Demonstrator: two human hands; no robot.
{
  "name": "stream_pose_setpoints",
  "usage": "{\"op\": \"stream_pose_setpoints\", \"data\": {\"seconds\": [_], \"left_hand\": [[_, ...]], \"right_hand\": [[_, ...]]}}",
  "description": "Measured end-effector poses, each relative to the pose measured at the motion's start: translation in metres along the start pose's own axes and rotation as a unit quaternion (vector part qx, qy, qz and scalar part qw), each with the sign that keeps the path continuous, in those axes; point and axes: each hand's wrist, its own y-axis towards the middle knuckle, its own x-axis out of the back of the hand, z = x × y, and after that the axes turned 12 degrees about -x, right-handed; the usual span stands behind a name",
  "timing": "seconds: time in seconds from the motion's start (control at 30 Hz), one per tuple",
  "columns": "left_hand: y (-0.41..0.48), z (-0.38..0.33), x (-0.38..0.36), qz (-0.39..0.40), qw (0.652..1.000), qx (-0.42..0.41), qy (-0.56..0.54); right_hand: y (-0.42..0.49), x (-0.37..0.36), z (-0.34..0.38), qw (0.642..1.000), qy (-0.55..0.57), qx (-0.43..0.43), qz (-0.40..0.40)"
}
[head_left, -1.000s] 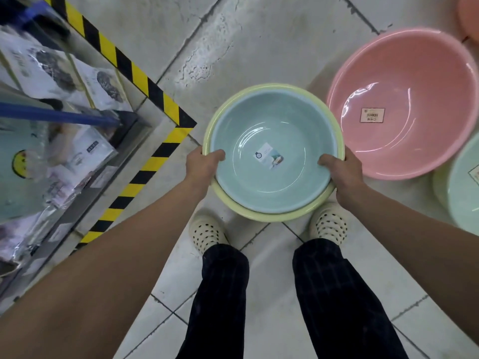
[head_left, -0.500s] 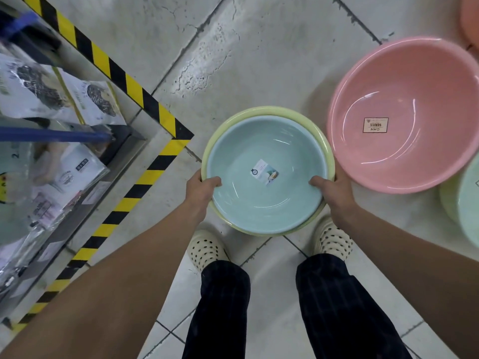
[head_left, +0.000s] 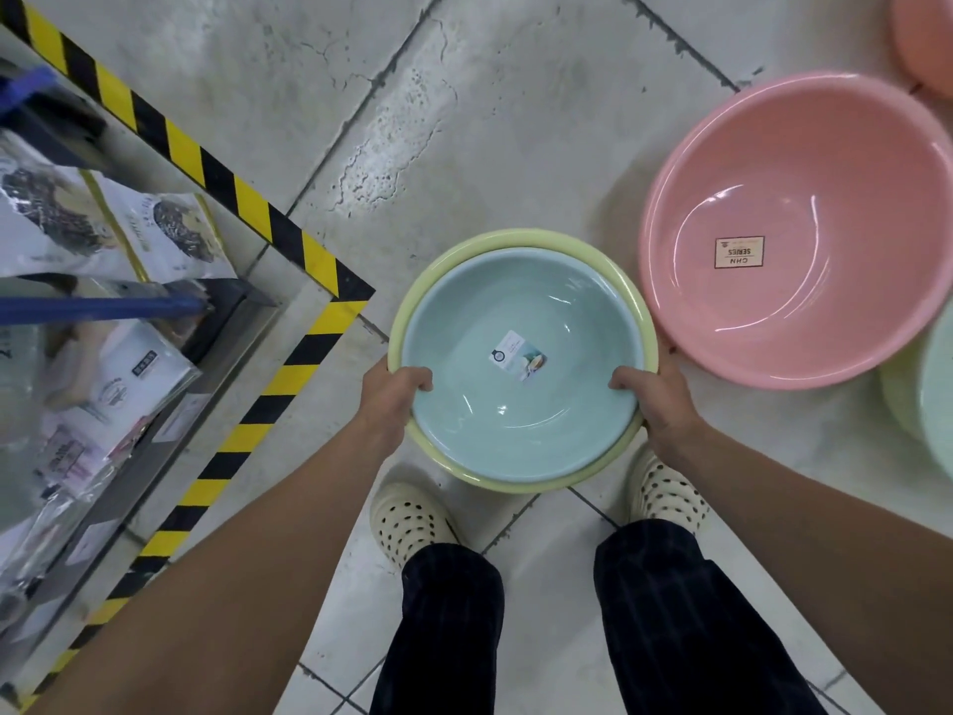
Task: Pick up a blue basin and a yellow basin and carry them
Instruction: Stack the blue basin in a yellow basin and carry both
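A pale blue basin [head_left: 521, 420] with a small sticker inside sits nested in a slightly larger yellow basin [head_left: 448, 260]; only the yellow rim shows around it. Both are held above the tiled floor in front of my legs. My left hand [head_left: 394, 392] grips the left rims, thumb hooked inside the blue basin. My right hand [head_left: 657, 399] grips the right rims the same way.
A large pink basin [head_left: 804, 322] with a label lies on the floor to the right, touching close to the held stack. A pale green basin [head_left: 928, 405] sits at the right edge. A shelf of packaged goods [head_left: 93, 322] edged with yellow-black tape [head_left: 289, 374] stands left.
The nested basins have drawn nearer to my body and lower in view; the pink basin and shelf have shifted with my head. My grip on both rims is unchanged.
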Motion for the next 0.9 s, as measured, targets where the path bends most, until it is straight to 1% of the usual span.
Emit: {"op": "stream_pose_setpoints", "data": {"seconds": [0.13,0.3,0.4,0.53,0.67,0.8,0.9], "left_hand": [[-0.026,-0.015,0.008,0.001,1.000,0.010,0.015],[-0.077,-0.062,0.022,0.022,0.998,-0.029,0.059],[-0.116,-0.100,0.024,0.029,0.993,-0.073,0.088],[-0.180,-0.155,0.019,0.045,0.988,-0.118,0.090],[-0.236,-0.194,0.005,0.065,0.980,-0.155,0.109],[-0.289,-0.217,-0.028,0.106,0.961,-0.207,0.152],[-0.329,-0.225,-0.058,0.149,0.944,-0.232,0.182]], "right_hand": [[-0.025,0.010,0.003,1.000,-0.014,0.003,0.016],[-0.087,0.032,0.010,0.998,-0.032,0.040,0.023],[-0.134,0.048,0.025,0.998,0.018,0.044,0.033],[-0.200,0.079,0.052,0.994,0.094,0.047,0.041],[-0.254,0.118,0.069,0.987,0.146,0.070,0.019],[-0.297,0.167,0.063,0.977,0.190,0.100,-0.012],[-0.333,0.212,0.041,0.968,0.224,0.112,-0.023]]}}
